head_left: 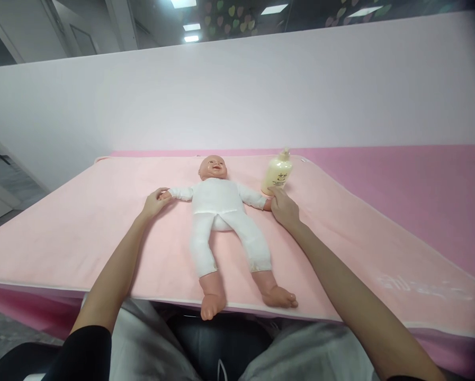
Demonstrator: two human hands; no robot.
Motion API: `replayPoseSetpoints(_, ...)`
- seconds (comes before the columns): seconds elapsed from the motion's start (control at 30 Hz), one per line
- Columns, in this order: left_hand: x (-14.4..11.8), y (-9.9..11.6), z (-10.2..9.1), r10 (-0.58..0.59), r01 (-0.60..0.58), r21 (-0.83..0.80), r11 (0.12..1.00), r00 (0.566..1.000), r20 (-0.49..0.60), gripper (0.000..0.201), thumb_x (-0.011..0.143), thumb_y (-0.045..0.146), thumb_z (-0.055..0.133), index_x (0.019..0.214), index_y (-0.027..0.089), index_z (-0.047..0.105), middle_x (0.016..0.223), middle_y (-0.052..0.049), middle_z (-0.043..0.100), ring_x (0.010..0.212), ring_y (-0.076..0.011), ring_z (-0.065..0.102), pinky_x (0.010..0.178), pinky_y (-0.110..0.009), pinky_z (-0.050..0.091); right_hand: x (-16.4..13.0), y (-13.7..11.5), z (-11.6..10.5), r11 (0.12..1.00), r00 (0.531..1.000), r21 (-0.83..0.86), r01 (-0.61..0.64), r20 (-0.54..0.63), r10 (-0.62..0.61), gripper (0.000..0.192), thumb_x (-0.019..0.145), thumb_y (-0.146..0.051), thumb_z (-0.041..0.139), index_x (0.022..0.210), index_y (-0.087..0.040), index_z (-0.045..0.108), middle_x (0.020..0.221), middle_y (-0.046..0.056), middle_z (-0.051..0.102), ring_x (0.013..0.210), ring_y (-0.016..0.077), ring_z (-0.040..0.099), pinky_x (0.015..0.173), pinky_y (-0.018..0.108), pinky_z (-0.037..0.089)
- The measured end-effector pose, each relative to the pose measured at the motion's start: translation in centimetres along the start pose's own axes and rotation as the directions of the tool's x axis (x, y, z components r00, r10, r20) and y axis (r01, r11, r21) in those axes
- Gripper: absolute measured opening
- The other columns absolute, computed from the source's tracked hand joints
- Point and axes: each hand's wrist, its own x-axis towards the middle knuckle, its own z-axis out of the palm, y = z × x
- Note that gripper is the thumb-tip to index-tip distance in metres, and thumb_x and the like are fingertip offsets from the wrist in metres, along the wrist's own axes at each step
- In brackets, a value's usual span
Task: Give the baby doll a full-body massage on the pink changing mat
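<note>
A baby doll (218, 198) with a white cloth body lies on its back on a pink towel (102, 238), its head away from me and its feet at the near edge. Both its arms are stretched out sideways. My left hand (154, 202) is closed around the doll's hand on the left. On the other side, my right hand (285, 207) grips the doll's other hand between thumb and fingers. Just behind my right hand stands a pale yellow pump bottle (277, 173), upright and close to my fingertips; whether they touch it I cannot tell.
A white wall panel (237, 95) rises behind the table, with dark glass above it. Pink table covering (420, 196) shows to the right of the towel. My legs and a black seat (217, 344) are below the near edge.
</note>
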Motion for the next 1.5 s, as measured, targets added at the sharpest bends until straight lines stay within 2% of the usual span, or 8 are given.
replayPoseSetpoints(0.13,-0.07,0.10,-0.04,-0.008,0.008,0.014,1.000,1.000,0.002,0.052,0.069,0.050,0.064,0.112,0.020,0.063,0.106,-0.007,0.068,0.093,-0.0233,0.062,0.078,-0.032,0.048,-0.25,-0.38,-0.09,1.000,1.000,-0.001,0.014,-0.025,-0.014,0.049,0.087,-0.022,0.030,0.131,-0.019,0.051,0.137,0.007,0.052,0.122,0.0239,0.052,0.097,0.041,0.048)
replayPoseSetpoints(0.37,-0.22,0.53,-0.15,-0.022,0.022,0.027,0.999,1.000,-0.001,0.053,0.069,0.050,0.064,0.112,0.020,0.063,0.106,-0.007,0.068,0.093,-0.0232,0.062,0.079,-0.032,0.048,0.03,-0.40,0.31,0.999,0.997,0.038,-0.001,-0.082,0.004,0.048,0.086,-0.020,0.031,0.130,-0.018,0.051,0.138,0.008,0.051,0.124,0.0242,0.049,0.100,0.043,0.046)
replayPoseSetpoints(0.53,-0.31,0.55,-0.09,-0.005,0.005,0.020,1.000,1.000,0.000,0.049,0.071,0.050,0.063,0.111,0.021,0.064,0.107,-0.006,0.068,0.095,-0.0231,0.062,0.080,-0.031,0.046,0.00,-0.28,0.12,0.998,0.996,0.042,-0.053,-0.065,0.056,0.047,0.086,-0.022,0.032,0.128,-0.018,0.052,0.138,0.008,0.050,0.122,0.0255,0.051,0.095,0.043,0.049)
replayPoseSetpoints(0.73,-0.17,0.27,-0.01,-0.020,0.020,0.015,1.000,1.000,0.001,0.053,0.070,0.051,0.064,0.113,0.021,0.063,0.107,-0.006,0.068,0.094,-0.0228,0.062,0.079,-0.030,0.047,0.16,0.19,0.46,0.996,0.999,0.081,0.024,-0.031,-0.022,0.041,0.086,-0.019,0.030,0.115,-0.019,0.059,0.132,0.008,0.055,0.122,0.0239,0.051,0.099,0.043,0.046)
replayPoseSetpoints(0.97,-0.11,0.10,0.02,-0.013,0.013,0.019,1.000,1.000,-0.005,0.053,0.069,0.051,0.064,0.112,0.021,0.063,0.107,-0.006,0.068,0.094,-0.0227,0.062,0.080,-0.030,0.046,-0.08,-0.37,-0.06,0.997,0.998,0.076,-0.008,-0.067,0.013,0.049,0.086,-0.020,0.033,0.133,-0.021,0.047,0.139,0.009,0.047,0.120,0.0264,0.052,0.089,0.043,0.052)
replayPoseSetpoints(1.13,-0.34,0.64,-0.05,-0.011,0.011,0.029,1.000,1.000,-0.006,0.053,0.069,0.051,0.063,0.112,0.020,0.063,0.107,-0.006,0.068,0.093,-0.0227,0.062,0.080,-0.031,0.046,-0.14,-0.21,0.05,0.998,0.997,0.056,0.013,-0.076,-0.009,0.045,0.086,-0.021,0.034,0.127,-0.021,0.052,0.140,0.008,0.046,0.119,0.0256,0.052,0.089,0.041,0.052)
replayPoseSetpoints(1.3,-0.47,0.81,-0.05,-0.012,0.013,0.044,0.999,1.000,-0.007,0.051,0.070,0.050,0.063,0.112,0.021,0.063,0.105,-0.005,0.069,0.093,-0.0229,0.062,0.080,-0.031,0.046,0.01,0.11,0.38,0.999,0.999,0.043,-0.007,-0.047,0.009,0.045,0.086,-0.021,0.032,0.124,-0.022,0.055,0.131,0.007,0.055,0.115,0.0251,0.054,0.087,0.039,0.050)
replayPoseSetpoints(1.5,-0.85,0.84,-0.02,0.013,-0.013,0.034,0.999,1.000,0.001,0.050,0.071,0.050,0.063,0.112,0.021,0.062,0.109,-0.005,0.068,0.096,-0.0230,0.062,0.082,-0.032,0.047,0.50,0.27,0.37,0.988,0.985,-0.066,-0.140,0.091,0.145,0.043,0.085,-0.024,0.032,0.111,-0.020,0.066,0.109,0.009,0.067,0.095,0.0273,0.061,0.073,0.036,0.047)
